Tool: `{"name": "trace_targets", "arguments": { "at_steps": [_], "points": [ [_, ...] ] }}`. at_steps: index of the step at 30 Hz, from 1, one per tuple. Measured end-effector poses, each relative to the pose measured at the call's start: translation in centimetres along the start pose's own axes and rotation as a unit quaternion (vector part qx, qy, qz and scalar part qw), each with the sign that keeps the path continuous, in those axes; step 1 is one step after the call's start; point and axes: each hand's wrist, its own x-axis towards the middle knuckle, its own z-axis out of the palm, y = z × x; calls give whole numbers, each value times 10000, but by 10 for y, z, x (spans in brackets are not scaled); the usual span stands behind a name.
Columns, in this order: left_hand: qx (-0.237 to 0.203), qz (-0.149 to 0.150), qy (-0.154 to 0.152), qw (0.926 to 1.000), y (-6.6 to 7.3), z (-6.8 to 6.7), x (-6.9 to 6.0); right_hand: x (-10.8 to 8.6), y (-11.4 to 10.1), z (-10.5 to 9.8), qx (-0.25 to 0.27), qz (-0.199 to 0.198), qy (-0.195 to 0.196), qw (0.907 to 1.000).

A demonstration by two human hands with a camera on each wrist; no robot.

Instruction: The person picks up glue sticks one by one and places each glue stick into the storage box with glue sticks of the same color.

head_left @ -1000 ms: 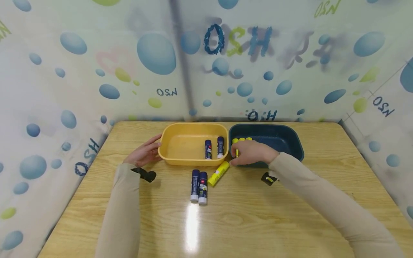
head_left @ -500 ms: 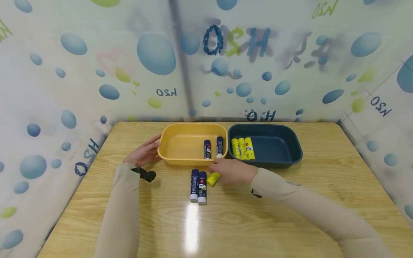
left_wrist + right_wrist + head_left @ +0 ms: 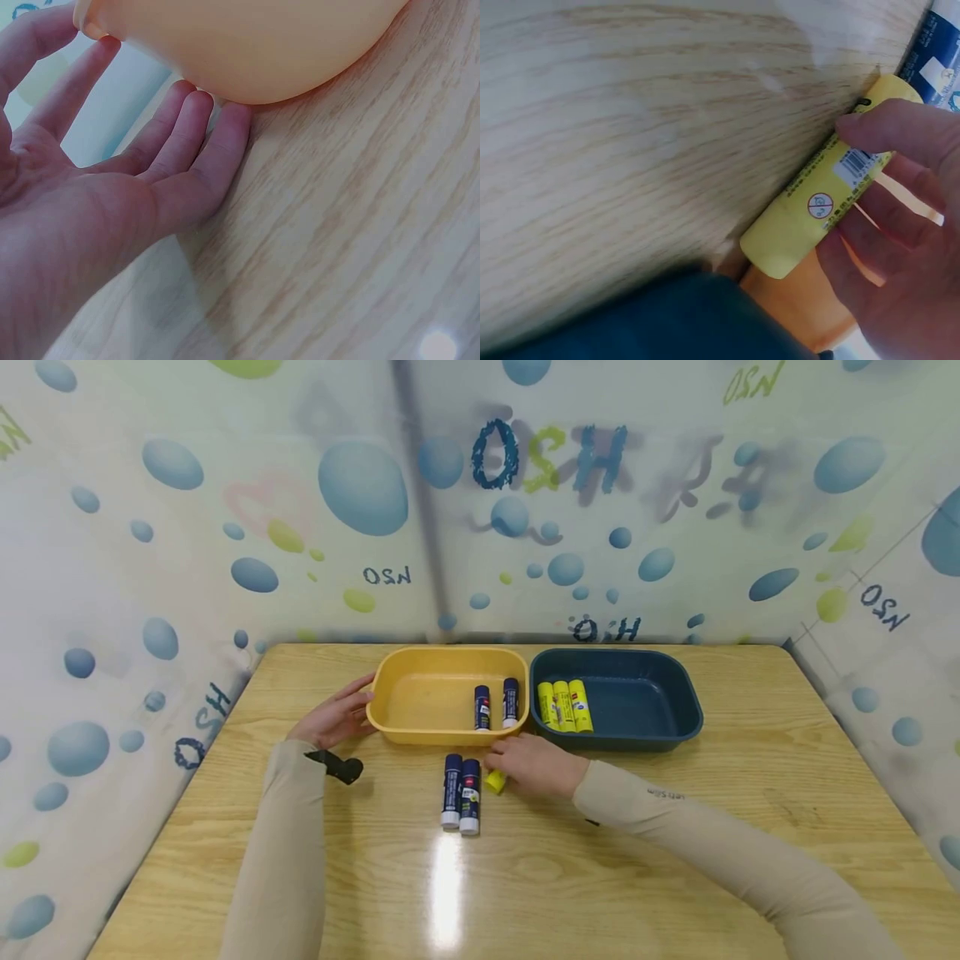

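In the right wrist view a yellow glue stick [image 3: 817,187] lies between the thumb and fingers of my right hand [image 3: 907,202], which pinch it. The head view has that right hand [image 3: 542,766] just in front of the trays, covering most of the stick. Two navy glue sticks with white ends [image 3: 461,795] lie side by side to its left. My left hand [image 3: 333,717] rests with loosely extended fingers against the left end of the orange tray [image 3: 420,737]. Its fingertips [image 3: 196,105] touch the tray's wall and rim in the left wrist view.
Two navy glue sticks [image 3: 482,708] stand in the right part of the orange tray. Touching it on the right is a dark blue tray [image 3: 637,739], with three yellow glue sticks [image 3: 564,707] along its left side. A patterned wall [image 3: 480,543] rises behind the wooden table [image 3: 600,893].
My right hand has moved left and down from the dark blue tray to the loose yellow glue stick and now grips it. My left hand stays at the orange tray.
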Motion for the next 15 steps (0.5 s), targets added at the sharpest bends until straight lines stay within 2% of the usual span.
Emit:
{"name": "trace_targets", "arguments": {
  "at_steps": [8, 15],
  "points": [
    [-15, -25, -27, 10000, 2, 2, 0, -1, 3, 2, -182, -40, -112, 9998],
    [-24, -44, -37, 10000, 2, 2, -1, -5, 2, -1, -311, -295, -258, 9987]
  ]
}}
